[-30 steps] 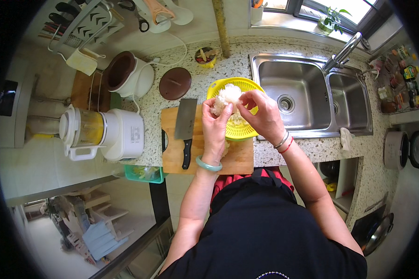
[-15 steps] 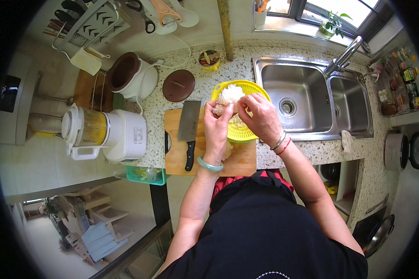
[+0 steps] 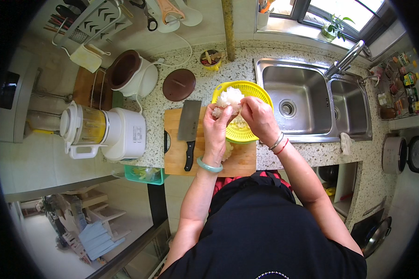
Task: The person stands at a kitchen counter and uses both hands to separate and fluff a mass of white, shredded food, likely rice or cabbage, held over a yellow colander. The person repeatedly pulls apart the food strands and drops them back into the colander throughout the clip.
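A white, ruffled snow fungus point(image 3: 230, 96) is held up above a yellow strainer basket point(image 3: 255, 88). My left hand point(image 3: 215, 130) is closed around its lower left side, thumb in front. At its right edge, my right hand point(image 3: 260, 122) pinches with bent fingers; the fingertips are partly hidden. Pale pieces lie in the basket below the hands. Another pale frilly piece point(image 3: 227, 151) rests on the wooden cutting board point(image 3: 202, 160), partly behind my left wrist. A cleaver point(image 3: 189, 126) with a black handle lies on the board, left of my left hand.
Right of the basket is a steel double sink point(image 3: 295, 88) with a faucet point(image 3: 344, 59). Leftward stand a white blender point(image 3: 125, 132) and a white cooker point(image 3: 144, 79), with a brown lid point(image 3: 179, 85) nearby. A teal bin point(image 3: 144, 174) hangs at the counter's front edge.
My right hand has turned slightly, its fingers curling in more at the fungus's right edge. My left hand keeps its hold. The view has shifted a little.
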{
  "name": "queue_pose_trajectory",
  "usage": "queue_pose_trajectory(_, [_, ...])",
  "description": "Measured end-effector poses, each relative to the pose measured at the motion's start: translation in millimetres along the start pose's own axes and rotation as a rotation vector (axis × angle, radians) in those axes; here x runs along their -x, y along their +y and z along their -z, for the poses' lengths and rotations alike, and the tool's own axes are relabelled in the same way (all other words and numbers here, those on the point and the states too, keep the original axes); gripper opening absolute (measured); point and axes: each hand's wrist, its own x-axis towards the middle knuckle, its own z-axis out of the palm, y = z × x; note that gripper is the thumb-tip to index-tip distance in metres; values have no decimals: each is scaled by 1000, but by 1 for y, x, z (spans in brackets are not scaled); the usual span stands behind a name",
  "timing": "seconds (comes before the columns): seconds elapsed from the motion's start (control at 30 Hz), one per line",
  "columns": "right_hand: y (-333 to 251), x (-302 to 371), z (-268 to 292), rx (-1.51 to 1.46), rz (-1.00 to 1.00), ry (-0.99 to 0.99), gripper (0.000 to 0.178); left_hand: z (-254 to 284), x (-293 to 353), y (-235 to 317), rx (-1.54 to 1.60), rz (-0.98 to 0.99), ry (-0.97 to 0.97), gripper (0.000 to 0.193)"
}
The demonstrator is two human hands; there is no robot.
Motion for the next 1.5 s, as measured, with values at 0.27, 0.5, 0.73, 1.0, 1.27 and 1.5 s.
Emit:
queue_pose_trajectory(0.27, [4,3,15,-163,-295,-23,14,7,-1,3,74,33,-44,25])
queue_pose_trajectory(0.5, [8,5,14,-92,-206,80,16,1,1,2,133,36,-64,23])
queue_pose_trajectory(0.73, [-16,-3,20,-150,-131,31,18,2,2,-3,1,-6,-64,29])
queue_pose_trajectory(1.0, [-10,0,11,124,63,21,14,-7,7,2,-174,-86,-83,28])
queue_pose_trajectory(1.27, [-22,2,11,317,102,-65,13,-9,9,4,-169,-84,-81,29])
queue_pose_trajectory(1.5, [-16,3,8,325,79,-120,12,-9,11,1,-130,-2,-61,27])
